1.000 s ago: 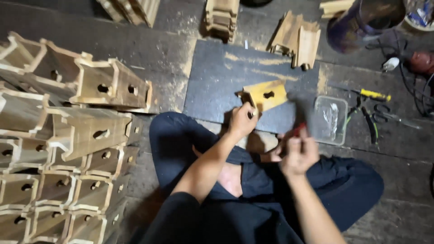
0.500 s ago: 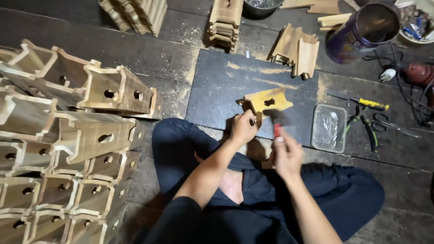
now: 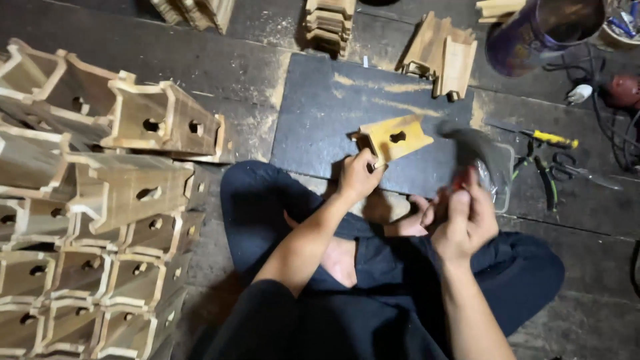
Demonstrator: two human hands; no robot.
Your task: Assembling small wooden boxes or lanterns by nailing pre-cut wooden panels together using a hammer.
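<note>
I sit cross-legged on the floor. My left hand (image 3: 359,175) pinches the near edge of a small yellow wooden piece (image 3: 395,137) with a dark hole, which lies on a dark rectangular mat (image 3: 320,113). My right hand (image 3: 467,220) grips the red handle of a hammer (image 3: 479,150), whose blurred grey head is raised to the right of the wooden piece, over a clear plastic tray (image 3: 503,180).
Stacks of finished wooden boxes with holes (image 3: 100,200) fill the left. Cut wooden parts (image 3: 445,52) lie beyond the mat. A yellow-handled screwdriver (image 3: 533,135), pliers (image 3: 553,173), a dark cup (image 3: 533,30) and cables (image 3: 617,133) sit at the right.
My right hand has swung the hammer up, its head now blurred above the plastic tray. My left hand stays on the yellow wooden piece.
</note>
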